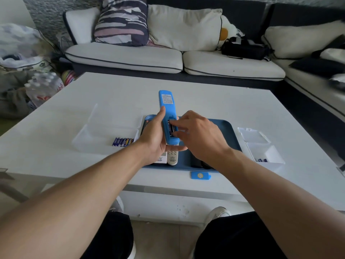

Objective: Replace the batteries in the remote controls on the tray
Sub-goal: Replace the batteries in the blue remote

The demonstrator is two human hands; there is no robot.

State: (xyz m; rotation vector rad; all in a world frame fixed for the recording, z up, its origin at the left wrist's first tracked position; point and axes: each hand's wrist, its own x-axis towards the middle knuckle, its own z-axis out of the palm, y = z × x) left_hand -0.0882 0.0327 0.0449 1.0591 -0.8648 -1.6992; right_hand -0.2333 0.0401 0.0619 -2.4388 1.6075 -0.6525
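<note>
White table (205, 98), tray (226, 128), battery boxes (104, 135)

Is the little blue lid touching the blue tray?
Apart. The head view shows the blue lid lying on the white table, with a white strip between it and the tray's near edge.

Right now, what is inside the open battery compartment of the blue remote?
In the blue remote, held by the left hand, the open bay shows a dark battery with printed text. The right hand fingertips cover the rest, so the number of batteries cannot be told.
</note>
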